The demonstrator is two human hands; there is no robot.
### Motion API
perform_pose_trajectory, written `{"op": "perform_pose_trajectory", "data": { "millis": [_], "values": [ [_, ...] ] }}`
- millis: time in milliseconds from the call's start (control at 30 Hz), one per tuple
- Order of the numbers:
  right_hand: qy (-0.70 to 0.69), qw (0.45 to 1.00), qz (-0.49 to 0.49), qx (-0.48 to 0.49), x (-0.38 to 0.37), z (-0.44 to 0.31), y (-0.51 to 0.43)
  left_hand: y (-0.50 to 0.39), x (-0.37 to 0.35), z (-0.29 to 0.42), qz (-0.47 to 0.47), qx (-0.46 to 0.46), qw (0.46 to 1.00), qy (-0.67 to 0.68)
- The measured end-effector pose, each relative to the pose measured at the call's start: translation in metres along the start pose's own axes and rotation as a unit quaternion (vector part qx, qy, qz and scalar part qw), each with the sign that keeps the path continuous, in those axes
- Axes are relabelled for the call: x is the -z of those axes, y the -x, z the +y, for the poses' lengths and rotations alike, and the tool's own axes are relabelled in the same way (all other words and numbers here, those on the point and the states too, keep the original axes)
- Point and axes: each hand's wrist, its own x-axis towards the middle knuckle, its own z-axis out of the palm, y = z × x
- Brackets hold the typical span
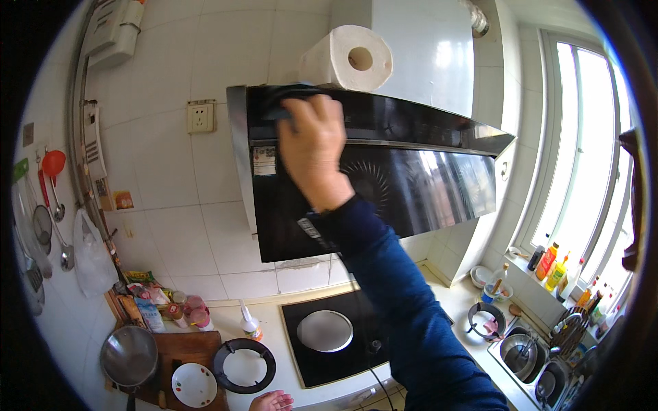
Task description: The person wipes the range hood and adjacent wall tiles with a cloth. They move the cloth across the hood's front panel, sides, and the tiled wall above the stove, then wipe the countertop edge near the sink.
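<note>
My right hand (pixel 316 149), slightly blurred and in a dark blue sleeve, presses a dark cloth (pixel 293 97) against the upper left part of the black glass range hood (pixel 308 205). Part of the cloth is hidden behind the fingers. Just right of it, a paper towel roll (pixel 362 59) lies on its side on top of the hood. Down at the bottom edge of the view, my left hand (pixel 271 400) shows only in part, palm up with nothing seen in it. It is near the counter's front edge, below a black pan support ring (pixel 244 366).
Beneath the hood is a black cooktop (pixel 303 365) with a round metal plate. A spray bottle (pixel 251 323) stands to its left. A wok (pixel 129 356) and white plate (pixel 194 385) rest by a wooden board (pixel 203 344). A dark cable (pixel 378 380) hangs below my right arm.
</note>
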Motion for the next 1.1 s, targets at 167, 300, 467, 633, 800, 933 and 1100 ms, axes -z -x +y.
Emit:
{"op": "perform_pose_trajectory", "data": {
  "millis": [167,300,467,633,800,933,1100],
  "values": [
    [-0.008,0.997,-0.042,0.064,-0.022,-0.031,0.006,-0.010,0.017,-0.015,0.000,0.007,1.000,0.007],
    [0.018,0.998,-0.048,0.025,0.027,0.033,0.010,-0.051,0.043,-0.023,-0.018,0.066,0.998,0.003],
    [0.111,0.977,0.065,-0.167,0.089,0.115,0.019,-0.037,0.060,-0.029,0.044,0.079,0.995,0.030],
    [0.078,0.959,0.089,-0.257,0.068,0.090,0.028,-0.026,0.054,-0.025,-0.019,0.050,0.996,0.078],
    [0.015,0.997,-0.020,-0.079,0.006,0.011,0.039,-0.044,0.050,-0.033,-0.039,-0.068,0.986,-0.145],
    [-0.027,0.990,-0.137,0.002,-0.018,-0.030,0.046,-0.062,0.045,-0.045,-0.055,-0.227,0.892,-0.387],
    [-0.133,0.980,-0.142,-0.050,-0.002,-0.039,0.027,-0.079,0.045,-0.058,-0.057,-0.205,0.922,-0.324]
  ]
}}
